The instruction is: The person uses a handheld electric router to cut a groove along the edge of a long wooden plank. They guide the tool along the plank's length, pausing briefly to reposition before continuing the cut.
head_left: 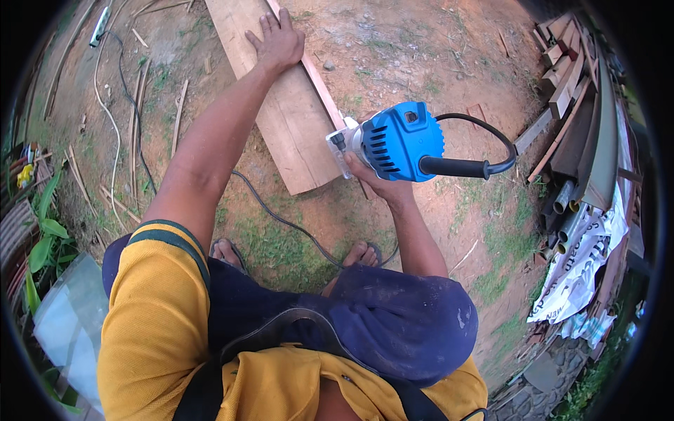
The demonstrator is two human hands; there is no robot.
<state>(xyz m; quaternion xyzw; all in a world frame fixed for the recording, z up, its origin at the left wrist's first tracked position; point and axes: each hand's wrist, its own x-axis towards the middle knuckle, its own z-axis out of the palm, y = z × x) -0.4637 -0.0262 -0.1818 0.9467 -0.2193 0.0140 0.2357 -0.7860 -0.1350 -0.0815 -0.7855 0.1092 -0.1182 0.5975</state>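
My left hand (279, 43) lies with fingers spread on the far part of a wide wooden board (298, 144), near its right edge. A narrow wood strip (321, 90) runs along that edge. At the board's near end, my right hand (373, 179) is wrapped round the lower body of a blue trim router (406, 144), which is tipped on its side with its top toward the right. The router's clear base (337, 146) is against the board's right edge. Its bit cannot be made out, and some of my right fingers are hidden behind the tool.
The router's black cord (484, 121) loops at the right; a dark cable (281, 223) crosses the ground near my feet. Stacked timber and pipes (572, 133) line the right side. Thin wood offcuts (135, 119) and a white power strip (100, 27) lie left. Glass sheets (69, 316) stand lower left.
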